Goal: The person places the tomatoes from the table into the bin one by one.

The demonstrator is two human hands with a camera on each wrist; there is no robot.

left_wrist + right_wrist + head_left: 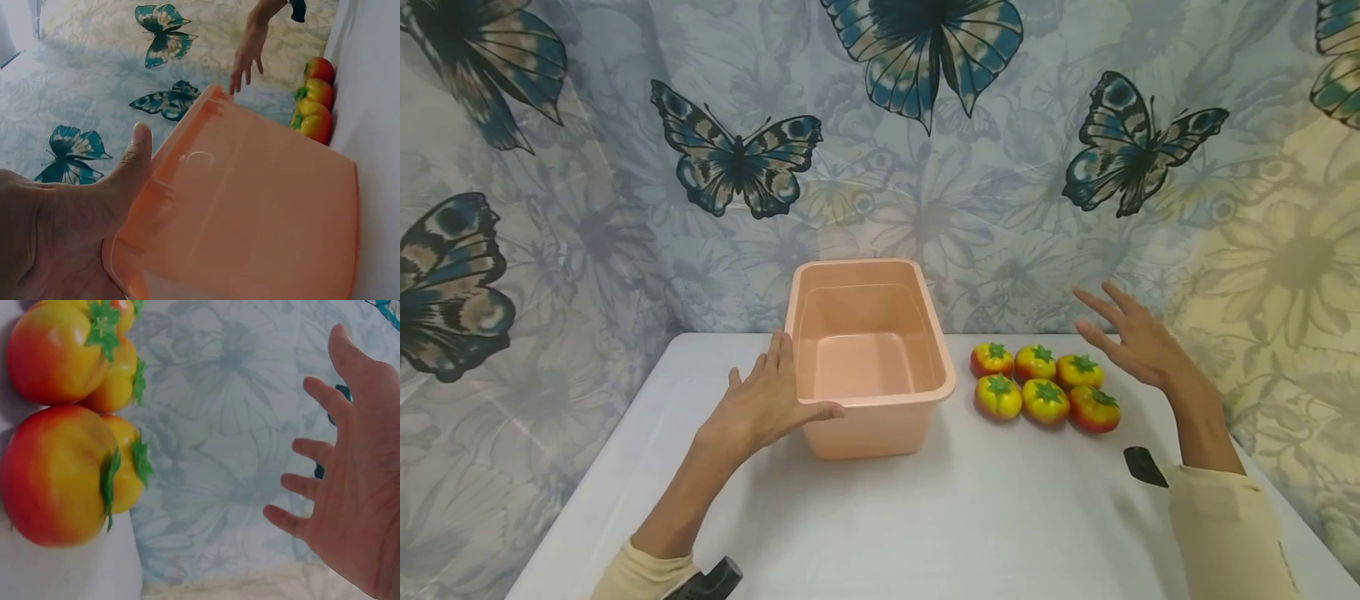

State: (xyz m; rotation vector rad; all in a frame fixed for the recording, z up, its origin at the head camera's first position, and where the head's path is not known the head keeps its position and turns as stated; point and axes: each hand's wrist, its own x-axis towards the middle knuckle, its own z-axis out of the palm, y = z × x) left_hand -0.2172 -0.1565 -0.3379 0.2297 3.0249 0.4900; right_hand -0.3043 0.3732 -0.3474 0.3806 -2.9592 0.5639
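Note:
A peach-coloured plastic tub [868, 429] stands on the white table, its inside bare in the head view. My left hand [758, 408] rests against the tub's near left corner, fingers straight along the left side and thumb lying by the front rim. In the left wrist view that thumb [134, 156] stretches along the rim. Several red-and-yellow persimmons [1045, 402] with green leafy tops sit in two rows right of the tub. My right hand [1135, 342] hovers above and right of them, fingers spread, holding nothing. The right wrist view shows the hand [356, 469] apart from the persimmons [59, 478].
A white cloth-like surface covers the table [1000, 508]. Behind and at both sides hangs a floral backdrop [940, 200] with large butterflies, close to the table's back edge. Dark wrist devices [1145, 465] sit at both cream sleeves.

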